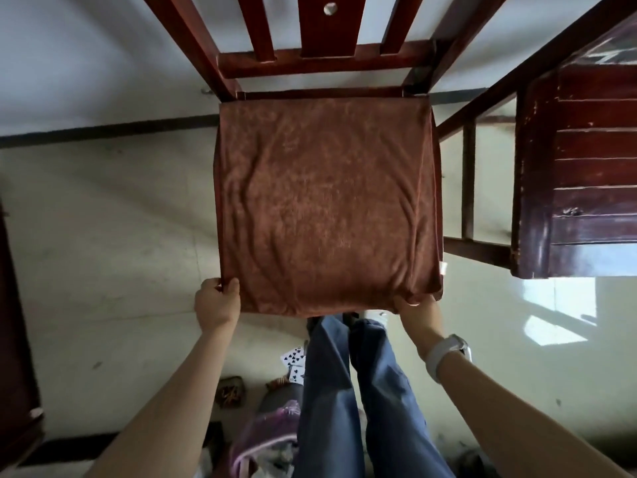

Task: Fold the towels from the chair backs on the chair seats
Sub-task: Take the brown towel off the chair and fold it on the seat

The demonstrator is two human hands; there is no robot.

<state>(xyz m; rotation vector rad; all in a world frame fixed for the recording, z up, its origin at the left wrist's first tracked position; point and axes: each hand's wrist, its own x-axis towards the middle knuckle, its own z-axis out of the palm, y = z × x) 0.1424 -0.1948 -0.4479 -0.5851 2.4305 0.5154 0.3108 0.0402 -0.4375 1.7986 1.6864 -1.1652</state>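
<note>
Biggest thing in view is the pale, scuffed tile floor (103,219), with sunlight patches off to the right. Standing on it is a dark red wooden chair with a slatted back (327,32), and next to that on the right a worn dark red wooden table (586,160) with chipped edges. The rust-brown square terry towel (327,201) is spread flat over the chair seat, covering it pretty much edge to edge, with the near edge hanging a bit past the front.

The left hand (217,301) is pinching the towel's near left corner, thumb on top. The right hand (415,310) grips the near right corner, fingers mostly tucked under the cloth, and there's a white wristwatch (448,350) on that arm. Blue jeans legs (344,391) show below. A few playing cards (294,360) are lying on the floor by the feet.
</note>
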